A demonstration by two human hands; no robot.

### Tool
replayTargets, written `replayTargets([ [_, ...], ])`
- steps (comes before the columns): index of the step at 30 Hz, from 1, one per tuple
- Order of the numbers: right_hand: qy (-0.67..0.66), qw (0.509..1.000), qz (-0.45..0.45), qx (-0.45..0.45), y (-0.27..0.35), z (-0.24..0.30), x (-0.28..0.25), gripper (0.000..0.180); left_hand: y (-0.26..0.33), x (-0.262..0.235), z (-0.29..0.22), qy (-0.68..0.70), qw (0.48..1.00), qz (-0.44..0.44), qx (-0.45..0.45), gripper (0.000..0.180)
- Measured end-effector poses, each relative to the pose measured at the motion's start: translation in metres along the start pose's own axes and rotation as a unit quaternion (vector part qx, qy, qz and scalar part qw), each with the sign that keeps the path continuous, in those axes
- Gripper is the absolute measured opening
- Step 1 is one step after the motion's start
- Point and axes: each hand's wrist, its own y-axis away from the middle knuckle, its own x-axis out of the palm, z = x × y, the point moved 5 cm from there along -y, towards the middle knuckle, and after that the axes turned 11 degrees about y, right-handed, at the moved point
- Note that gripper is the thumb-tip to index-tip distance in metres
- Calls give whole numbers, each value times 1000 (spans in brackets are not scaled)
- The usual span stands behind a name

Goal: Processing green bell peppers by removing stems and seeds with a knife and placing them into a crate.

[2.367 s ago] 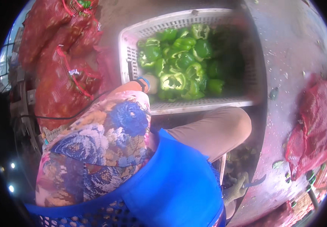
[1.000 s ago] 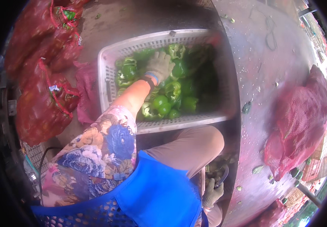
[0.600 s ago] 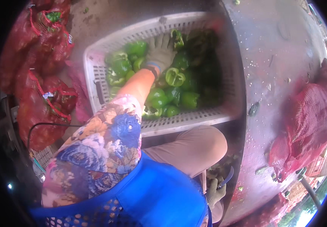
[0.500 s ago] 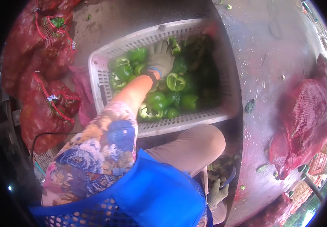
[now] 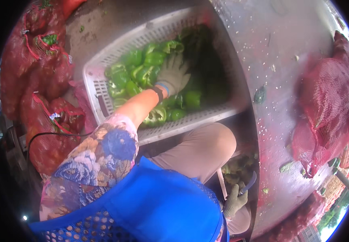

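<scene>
My left hand (image 5: pixel 173 75), in a grey-green work glove with bands at the wrist, lies spread over green bell peppers (image 5: pixel 155 58) in a white plastic crate (image 5: pixel 190 128). It touches the peppers but grips none. Several are cut or hollowed, with pale insides showing. Low at the right, beside my knee, my gloved right hand (image 5: pixel 234 201) is closed around the handle of a small curved knife (image 5: pixel 250 183). The blade points up and to the right.
Filled red mesh sacks (image 5: pixel 41 133) stand to the left. Another dark red mesh sack (image 5: pixel 330 101) lies on the floor at the right. Green scraps (image 5: pixel 239 166) sit in a container beside my knee. A loose green piece (image 5: pixel 259 95) lies on the floor right of the crate.
My left hand has swept nearer and rightward within the crate, and the peppers around it have shifted. The whole view has moved slightly. My right hand still holds the knife.
</scene>
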Motion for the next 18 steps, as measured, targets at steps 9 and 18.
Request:
replayTargets([
  [9, -57, 998, 1, -27, 3, -11, 8, 31, 6, -3, -85, 62, 995, 39, 61, 72],
  [18, -76, 997, -28, -3, -11, -32, 12, 35, -18, -19, -72, -66, 997, 28, 21, 56],
])
